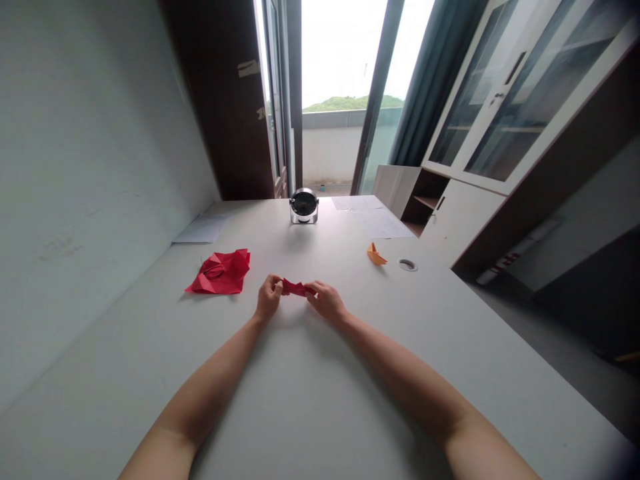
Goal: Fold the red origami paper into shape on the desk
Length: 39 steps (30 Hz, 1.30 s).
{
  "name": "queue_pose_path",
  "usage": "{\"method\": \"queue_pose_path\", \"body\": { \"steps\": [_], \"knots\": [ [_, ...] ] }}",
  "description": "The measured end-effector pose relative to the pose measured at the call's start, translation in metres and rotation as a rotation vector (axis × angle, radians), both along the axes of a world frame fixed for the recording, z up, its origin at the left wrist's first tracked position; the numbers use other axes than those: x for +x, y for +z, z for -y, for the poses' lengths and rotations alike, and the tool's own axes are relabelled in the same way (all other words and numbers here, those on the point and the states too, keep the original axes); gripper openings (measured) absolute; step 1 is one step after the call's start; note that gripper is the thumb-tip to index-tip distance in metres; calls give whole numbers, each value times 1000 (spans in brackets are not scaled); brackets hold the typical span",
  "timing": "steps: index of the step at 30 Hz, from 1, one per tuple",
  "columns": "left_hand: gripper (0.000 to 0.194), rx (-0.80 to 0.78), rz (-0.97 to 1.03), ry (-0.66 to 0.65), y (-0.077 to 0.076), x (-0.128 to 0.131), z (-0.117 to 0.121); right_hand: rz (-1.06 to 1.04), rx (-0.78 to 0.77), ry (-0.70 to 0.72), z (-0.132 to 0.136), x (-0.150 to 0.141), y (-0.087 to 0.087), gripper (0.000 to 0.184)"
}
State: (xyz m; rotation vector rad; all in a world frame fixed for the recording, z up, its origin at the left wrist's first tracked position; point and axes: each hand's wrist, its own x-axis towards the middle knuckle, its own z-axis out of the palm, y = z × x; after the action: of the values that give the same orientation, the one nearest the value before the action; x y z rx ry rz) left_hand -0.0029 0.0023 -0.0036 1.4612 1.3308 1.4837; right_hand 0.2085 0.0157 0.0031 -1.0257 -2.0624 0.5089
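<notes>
Between my two hands is a small piece of folded red paper [295, 288], stretched sideways with a pointed bit standing up on its upper edge. My left hand [270, 295] pinches its left end between thumb and fingers. On the other end, my right hand [324, 300] has its fingers closed round the paper. Off to the left lies a larger creased red sheet [227, 272] with a dark, thin loop on top. An orange folded paper boat [376, 254] rests to the right of my hands.
A round black-and-silver device on a stand [304, 205] is at the white table's [310, 400] far side. White papers lie at the back left [203, 229] and back right [383, 222]. A round cable hole [407, 265] is near the right edge. Cabinets [465, 220] stand beyond.
</notes>
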Motion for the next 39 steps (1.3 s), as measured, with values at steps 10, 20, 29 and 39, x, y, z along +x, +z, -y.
{"method": "queue_pose_path", "body": {
  "steps": [10, 20, 29, 39],
  "knots": [
    [22, -10, 237, -62, -3, -3, -5, 98, 35, -60, -4, 3, -7, 30],
    [37, 57, -169, -93, 10, 8, 8, 120, 80, -14, -8, 4, -7, 18],
    [25, 97, -661, 3, 20, 6, 15, 126, 128, -64, -4, 5, 1, 19],
    [23, 105, -926, -88, 22, 11, 18, 117, 154, -96, -3, 7, 3, 19]
  ]
}}
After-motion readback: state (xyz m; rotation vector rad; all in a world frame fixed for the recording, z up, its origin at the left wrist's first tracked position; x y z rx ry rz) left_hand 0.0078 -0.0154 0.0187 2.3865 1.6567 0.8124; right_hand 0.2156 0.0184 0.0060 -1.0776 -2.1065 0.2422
